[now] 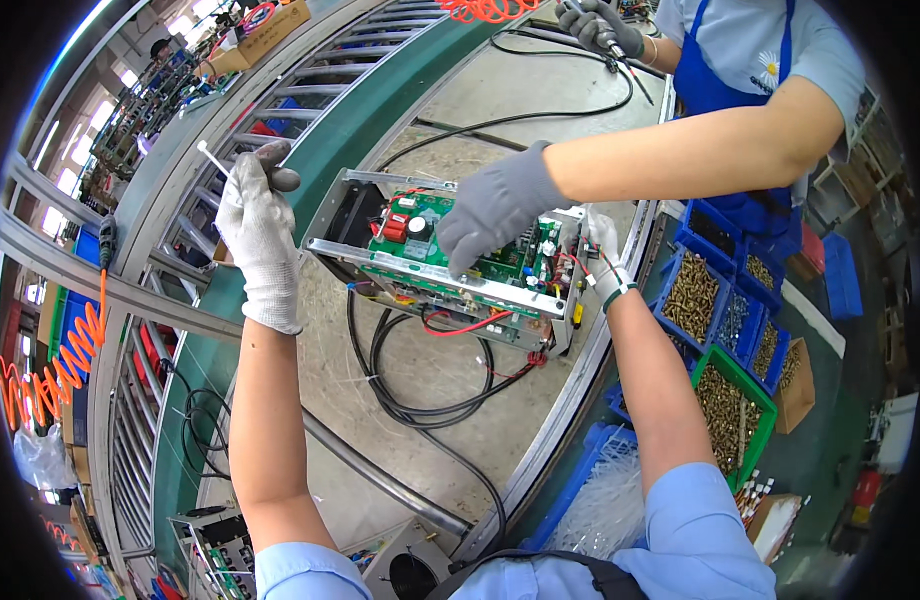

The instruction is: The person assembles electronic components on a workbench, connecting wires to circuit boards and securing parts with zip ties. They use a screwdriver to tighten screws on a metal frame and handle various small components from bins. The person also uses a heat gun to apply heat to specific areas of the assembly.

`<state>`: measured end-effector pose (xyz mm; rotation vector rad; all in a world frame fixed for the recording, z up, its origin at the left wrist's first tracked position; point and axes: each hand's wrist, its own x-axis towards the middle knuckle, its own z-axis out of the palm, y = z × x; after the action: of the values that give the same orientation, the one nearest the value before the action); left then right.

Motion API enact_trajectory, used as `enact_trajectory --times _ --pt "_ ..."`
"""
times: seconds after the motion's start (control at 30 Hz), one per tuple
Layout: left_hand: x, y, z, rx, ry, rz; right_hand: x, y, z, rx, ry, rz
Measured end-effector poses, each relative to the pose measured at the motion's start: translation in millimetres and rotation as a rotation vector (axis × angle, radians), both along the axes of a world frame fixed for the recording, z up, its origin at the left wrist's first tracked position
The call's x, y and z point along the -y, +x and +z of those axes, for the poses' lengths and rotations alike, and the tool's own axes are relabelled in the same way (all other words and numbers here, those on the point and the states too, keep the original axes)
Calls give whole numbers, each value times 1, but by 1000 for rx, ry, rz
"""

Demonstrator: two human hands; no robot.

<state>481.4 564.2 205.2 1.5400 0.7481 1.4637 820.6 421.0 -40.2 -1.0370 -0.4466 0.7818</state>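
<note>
My left hand [257, 225], in a white glove with grey fingertips, is raised left of an open metal chassis and pinches a white cable tie [215, 158] that points up and left. Inside the chassis [430, 262] sits a green circuit board [435, 212] with red and black components and wires. My right hand [604, 252], also white-gloved, is at the chassis's right end beside red wires; its fingers are partly hidden, so their grip does not show. Over the board reaches a co-worker's grey-gloved hand [500, 205]. Another grey-gloved hand [602, 30] at the top holds a screwdriver-like tool [608, 42].
Black cables [380, 380] lie coiled on the worktop [410, 480]. At right stand blue bins [692, 300] and a green bin [770, 420] of brass-coloured screws. A blue bin [570, 490] of clear-white strips is near my right elbow. Roller conveyor [320, 75] and orange coiled hose [55, 365] are at left.
</note>
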Motion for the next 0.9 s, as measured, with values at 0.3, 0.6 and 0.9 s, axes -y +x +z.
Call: enact_trajectory --times 0.3,0.6,0.9 --pt "2 65 -61 -669 470 -193 -16 11 -34 -472 8 -95" --pt "13 112 -65 -832 562 -148 -13 5 -13 -383 23 -43" --pt "44 168 -97 -930 740 -443 31 -34 173 1762 -387 313"
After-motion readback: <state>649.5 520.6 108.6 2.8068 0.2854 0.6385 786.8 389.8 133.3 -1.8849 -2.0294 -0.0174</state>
